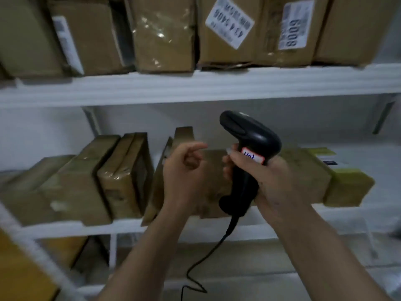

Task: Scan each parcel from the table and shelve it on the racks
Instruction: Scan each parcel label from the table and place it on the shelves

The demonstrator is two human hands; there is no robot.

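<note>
Before racks | right hand grips scanner upright, head up-left | left hand fingers loosely curled, holding nothing

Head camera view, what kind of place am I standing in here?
Probably a parcel depot or courier pickup storeroom: white racks packed with taped cardboard parcels, numbered shipping labels on them, and a corded barcode scanner gripped in the right hand.

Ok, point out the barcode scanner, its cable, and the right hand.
barcode scanner point(258, 135), head view, on its black head.
cable point(202, 260), head view, mid-length below the handle.
right hand point(275, 183), head view, on its back.
</note>
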